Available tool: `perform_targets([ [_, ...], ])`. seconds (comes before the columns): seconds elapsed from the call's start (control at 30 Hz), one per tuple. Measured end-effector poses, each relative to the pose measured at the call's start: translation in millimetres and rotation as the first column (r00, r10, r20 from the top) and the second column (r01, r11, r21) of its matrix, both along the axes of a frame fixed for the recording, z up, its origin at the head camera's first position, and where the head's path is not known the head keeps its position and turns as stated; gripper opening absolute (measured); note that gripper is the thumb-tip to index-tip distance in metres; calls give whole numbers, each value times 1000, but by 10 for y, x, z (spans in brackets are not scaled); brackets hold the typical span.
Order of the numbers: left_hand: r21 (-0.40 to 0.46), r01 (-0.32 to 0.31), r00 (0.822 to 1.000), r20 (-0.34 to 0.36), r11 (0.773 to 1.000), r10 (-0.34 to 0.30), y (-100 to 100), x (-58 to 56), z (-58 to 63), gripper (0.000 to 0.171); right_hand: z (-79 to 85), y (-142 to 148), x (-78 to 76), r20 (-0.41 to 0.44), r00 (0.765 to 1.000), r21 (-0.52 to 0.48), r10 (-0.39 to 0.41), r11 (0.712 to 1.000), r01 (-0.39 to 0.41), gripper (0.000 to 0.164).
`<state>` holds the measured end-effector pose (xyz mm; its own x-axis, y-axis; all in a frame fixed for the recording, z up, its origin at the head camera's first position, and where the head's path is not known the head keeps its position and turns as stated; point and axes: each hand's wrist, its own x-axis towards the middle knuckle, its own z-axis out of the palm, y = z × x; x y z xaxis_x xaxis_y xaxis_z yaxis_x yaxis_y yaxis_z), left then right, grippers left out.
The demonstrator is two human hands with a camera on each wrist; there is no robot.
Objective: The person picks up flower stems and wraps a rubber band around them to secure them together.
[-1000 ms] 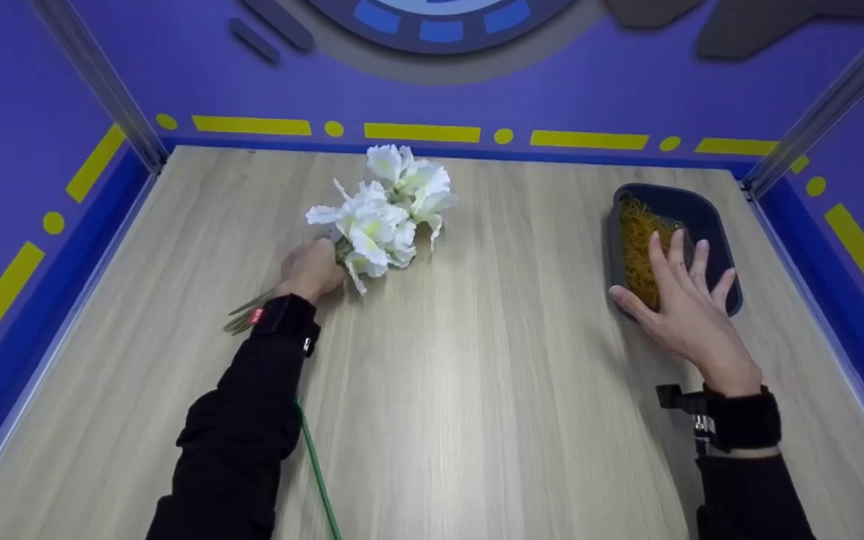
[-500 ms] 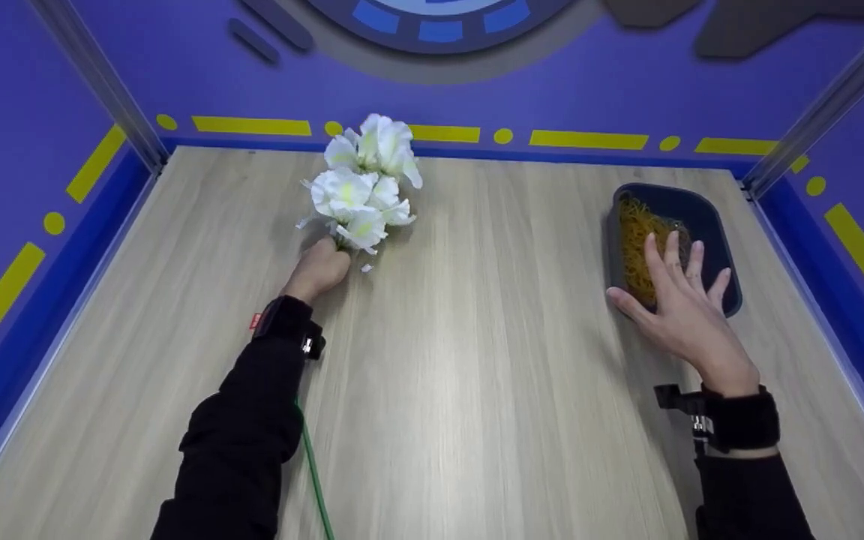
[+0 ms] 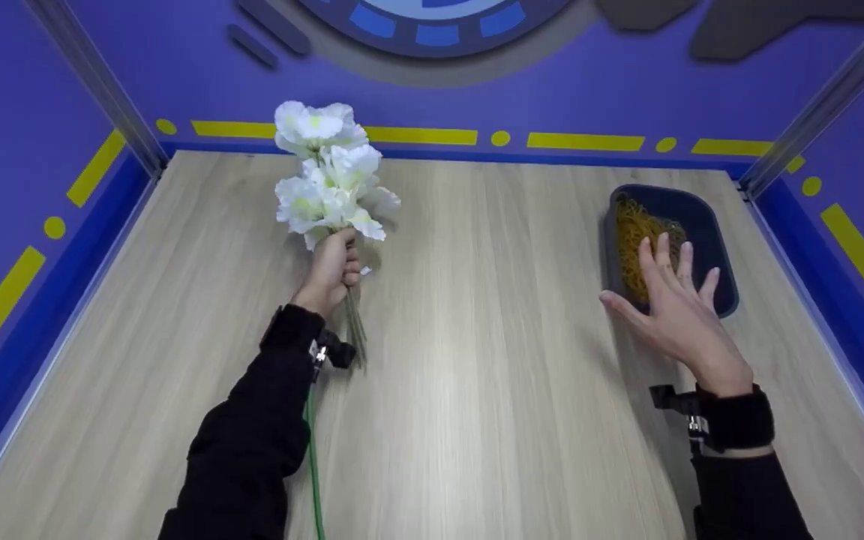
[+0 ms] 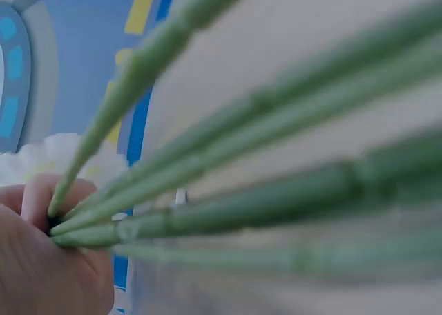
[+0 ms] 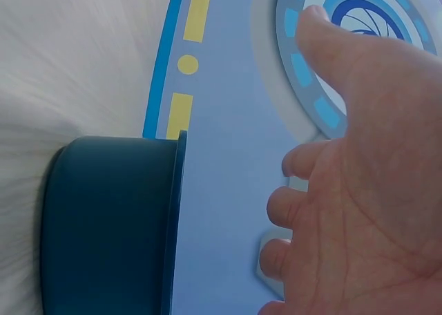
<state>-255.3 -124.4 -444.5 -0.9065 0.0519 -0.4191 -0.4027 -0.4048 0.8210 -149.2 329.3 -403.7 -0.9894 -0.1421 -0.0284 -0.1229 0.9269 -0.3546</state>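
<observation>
My left hand (image 3: pixel 333 271) grips a bunch of white artificial flowers (image 3: pixel 327 176) by the stems, just below the blooms. The blooms point up and away, overlapping the back wall in the head view. Green stems (image 4: pixel 262 115) fan out from under the fist in the left wrist view. My right hand (image 3: pixel 683 315) is spread with fingers apart above the near part of a dark blue tub (image 3: pixel 713 225). In the right wrist view this hand (image 5: pixel 352 191) hovers clear of the tub's rim. A mass of yellow-brown rubber bands (image 3: pixel 634 247) lies in the tub's left side.
A small white scrap (image 3: pixel 366 270) lies on the wooden table (image 3: pixel 477 360) beside the left hand. A green cable (image 3: pixel 314 465) runs along the left sleeve. Blue walls (image 3: pixel 552 97) enclose the back and both sides.
My left hand has lifted the flowers and turned them, swinging the blooms left and upright; the stem ends now show right of the wrist. The right hand stays nearly still over the tub.
</observation>
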Motion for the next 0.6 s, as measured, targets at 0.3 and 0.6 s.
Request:
perform_targets([
  [0.3,309,-198,980,33,930,197,325,150,18,33,3,-159,-11,-9,999,8,48,999,-48,102],
  [0.6,566,-299,933,4,768,360,695,355,110,33,41,-469,47,-108,982,-39,157,986,-162,94],
])
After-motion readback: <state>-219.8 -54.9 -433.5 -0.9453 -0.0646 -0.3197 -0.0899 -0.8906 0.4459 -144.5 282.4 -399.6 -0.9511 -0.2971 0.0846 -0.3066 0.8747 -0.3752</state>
